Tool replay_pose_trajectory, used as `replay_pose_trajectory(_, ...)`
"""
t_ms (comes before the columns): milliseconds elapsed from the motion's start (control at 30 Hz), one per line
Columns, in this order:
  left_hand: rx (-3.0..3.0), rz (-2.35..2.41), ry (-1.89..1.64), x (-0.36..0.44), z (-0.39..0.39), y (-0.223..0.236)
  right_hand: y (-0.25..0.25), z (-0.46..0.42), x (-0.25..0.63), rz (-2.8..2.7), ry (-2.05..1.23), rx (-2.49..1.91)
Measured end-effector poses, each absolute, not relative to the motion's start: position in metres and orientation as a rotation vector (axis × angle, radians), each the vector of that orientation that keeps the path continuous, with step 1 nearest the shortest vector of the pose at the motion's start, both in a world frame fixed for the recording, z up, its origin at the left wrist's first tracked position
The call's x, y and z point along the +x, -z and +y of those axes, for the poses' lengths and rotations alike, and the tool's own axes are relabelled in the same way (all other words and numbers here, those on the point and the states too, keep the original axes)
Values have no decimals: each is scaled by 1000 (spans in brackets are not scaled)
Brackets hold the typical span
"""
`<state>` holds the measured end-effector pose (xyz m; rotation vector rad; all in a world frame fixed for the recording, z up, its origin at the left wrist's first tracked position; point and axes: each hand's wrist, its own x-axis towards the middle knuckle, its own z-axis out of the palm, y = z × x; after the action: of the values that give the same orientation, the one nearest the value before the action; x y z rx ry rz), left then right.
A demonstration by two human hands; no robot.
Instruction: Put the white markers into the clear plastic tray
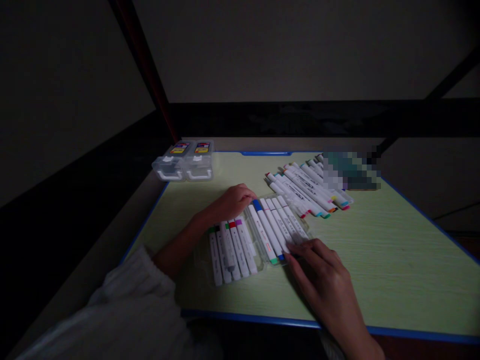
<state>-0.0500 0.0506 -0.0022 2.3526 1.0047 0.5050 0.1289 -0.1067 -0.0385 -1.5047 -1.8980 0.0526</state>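
A clear plastic case [264, 261] lies open on the table, with white markers in both halves. My left hand [237, 201] is bent at the far edge of the right half, its fingers together. Its fingertips are beside a blue-capped marker [263, 225], and what they hold, if anything, is hidden. My right hand [325, 275] is at the near end of the same half, thumb and fingers closed around the lower end of a white marker [282, 227]. In the left half, white markers [240, 250] with green, black, red and purple caps lie in a row, one on top of the others.
A loose pile of white markers [305, 187] with coloured ends lies at the back right, beside a pixelated greenish object [352, 172]. Two clear cases [198, 162] with white handles stand at the back left. The pale green table [405, 270] has a blue edge.
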Motion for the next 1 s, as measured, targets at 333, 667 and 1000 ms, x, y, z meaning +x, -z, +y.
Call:
replay_pose_trajectory(333,2308,1079,-505,-49,50,2,38,-106,128,-1904,-51,-1518)
replay_pose_trajectory(667,2302,1006,-513,-48,51,5,39,-107,128,-1896,-42,-1511)
replay_pose_trajectory(1000,2057,995,-576,-49,50,-5,38,-107,129,-1904,-97,-1497)
